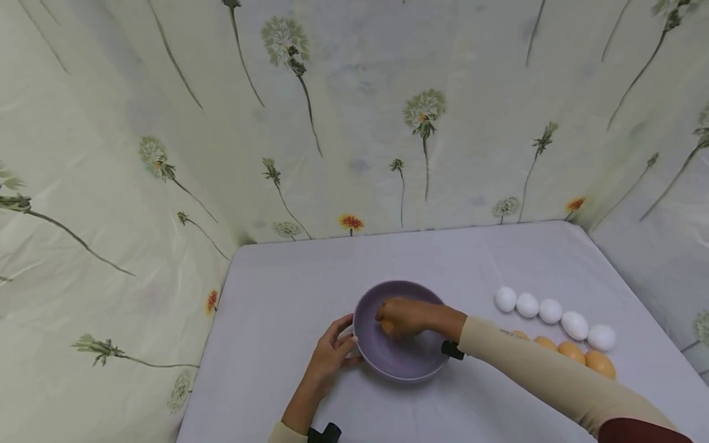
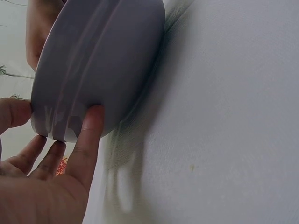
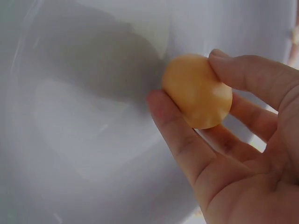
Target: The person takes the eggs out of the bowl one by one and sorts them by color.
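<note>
A purple bowl stands on the table near its front middle. My left hand holds it by the left side; in the left wrist view the fingertips press against the outer wall, with another digit at the rim. My right hand reaches down inside the bowl and pinches an orange egg between thumb and fingers. In the head view the hand covers most of that egg. The visible bowl interior is smooth and pale, with a shadow beside the egg.
To the right lies a row of several white eggs. A row of several orange eggs runs in front of it, partly hidden by the right sleeve. A lilac cloth covers the table, and flower-printed sheeting hangs behind.
</note>
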### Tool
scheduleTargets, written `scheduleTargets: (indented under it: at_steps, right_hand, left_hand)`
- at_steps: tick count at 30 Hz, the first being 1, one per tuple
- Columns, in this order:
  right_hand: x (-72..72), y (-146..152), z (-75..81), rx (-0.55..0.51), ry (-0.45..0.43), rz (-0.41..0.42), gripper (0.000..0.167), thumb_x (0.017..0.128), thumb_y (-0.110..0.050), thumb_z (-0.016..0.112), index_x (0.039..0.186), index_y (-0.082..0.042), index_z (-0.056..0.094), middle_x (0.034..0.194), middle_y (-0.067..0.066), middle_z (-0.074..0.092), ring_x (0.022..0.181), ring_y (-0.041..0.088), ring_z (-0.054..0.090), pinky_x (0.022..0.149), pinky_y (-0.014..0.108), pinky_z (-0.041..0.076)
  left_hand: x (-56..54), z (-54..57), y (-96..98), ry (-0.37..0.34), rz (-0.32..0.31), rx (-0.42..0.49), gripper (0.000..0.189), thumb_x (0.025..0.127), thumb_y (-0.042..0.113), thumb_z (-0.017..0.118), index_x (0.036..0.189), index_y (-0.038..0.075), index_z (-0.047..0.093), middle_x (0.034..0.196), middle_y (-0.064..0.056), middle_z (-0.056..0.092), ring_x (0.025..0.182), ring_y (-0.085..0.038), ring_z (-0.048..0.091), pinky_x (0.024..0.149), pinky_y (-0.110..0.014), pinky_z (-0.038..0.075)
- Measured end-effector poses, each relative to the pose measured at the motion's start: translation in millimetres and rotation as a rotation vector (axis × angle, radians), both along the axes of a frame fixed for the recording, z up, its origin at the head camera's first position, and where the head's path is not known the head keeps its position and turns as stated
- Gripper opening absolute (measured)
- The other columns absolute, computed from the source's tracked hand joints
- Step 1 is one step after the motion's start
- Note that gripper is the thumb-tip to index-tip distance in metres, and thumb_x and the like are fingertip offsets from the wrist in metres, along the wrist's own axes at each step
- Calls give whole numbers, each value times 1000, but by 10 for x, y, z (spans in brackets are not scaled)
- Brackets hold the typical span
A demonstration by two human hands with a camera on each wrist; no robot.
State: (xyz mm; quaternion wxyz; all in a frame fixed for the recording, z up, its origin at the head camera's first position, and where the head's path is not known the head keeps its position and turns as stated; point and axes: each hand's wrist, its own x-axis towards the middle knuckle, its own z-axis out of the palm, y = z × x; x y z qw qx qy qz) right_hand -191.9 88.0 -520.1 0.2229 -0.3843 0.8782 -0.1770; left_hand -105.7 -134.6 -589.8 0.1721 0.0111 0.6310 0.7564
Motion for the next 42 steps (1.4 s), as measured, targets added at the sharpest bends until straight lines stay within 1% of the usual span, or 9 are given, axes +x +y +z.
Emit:
scheduleTargets:
  at_steps: [2,5,7,12,15,23,30,35,42]
  right_hand:
    - [6,50,62,-7,31,5,21,93,-7,60,109,-3,73,100,11,71,87,18,64,74,29,56]
    - [31,154,167,-29,62,3,29,93,-9,61,120,-2,70,117,13,69,108,25,64,93,37,56]
    - [54,233,241,-42,66,8,32,93,-10,63,124,-1,68,120,13,68,113,27,63,96,40,56]
    - [80,420,420,-108,83,10,36,89,-9,69,124,-1,67,115,10,68,105,20,61,89,34,55]
    - [99,548,536,-149,80,-24,37,86,-7,69,122,-1,68,113,9,67,100,18,59,84,30,54]
    - [252,1068,810,-140,52,-192,36,90,-9,69,126,-7,67,121,7,65,100,16,60,72,22,54]
    - [342,1558,1015,-157,78,-297,40,89,-11,73,128,-5,65,121,7,64,101,18,59,74,23,58]
    - [454,1891,1048,-116,107,-367,42,88,-11,74,129,-6,65,122,6,64,100,17,58,74,21,57]
    - [713,2396,962,-97,104,-489,44,88,-20,77,128,-6,65,121,6,64,97,11,56,73,22,56]
  left_hand:
    - [-7,2,13,-1,1,4,54,98,9,60,150,14,43,158,-13,37,131,-30,55,90,-47,60]
    - [-14,2,33,-12,-1,15,55,98,10,60,150,14,43,158,-13,37,130,-29,56,91,-47,60]
    - [-12,4,42,-22,-4,18,56,97,11,61,150,14,43,158,-12,37,129,-27,56,91,-46,60]
    - [-11,-2,40,-29,2,14,58,96,15,65,150,14,43,158,-12,38,126,-23,59,91,-47,60]
    - [-19,-9,41,-17,6,13,58,96,15,66,150,14,43,158,-12,38,126,-24,59,91,-48,59]
    - [13,-31,43,-25,6,-20,57,97,14,64,150,16,43,159,-12,38,129,-29,57,90,-46,60]
    - [24,-39,18,-9,7,-26,59,97,14,64,151,15,42,160,-12,36,132,-32,55,90,-46,60]
    - [35,-31,31,-19,11,-9,59,96,11,63,151,13,41,159,-12,36,132,-32,55,92,-47,59]
    - [31,-22,51,-19,5,8,60,96,9,64,151,12,41,159,-13,36,130,-28,56,91,-46,60]
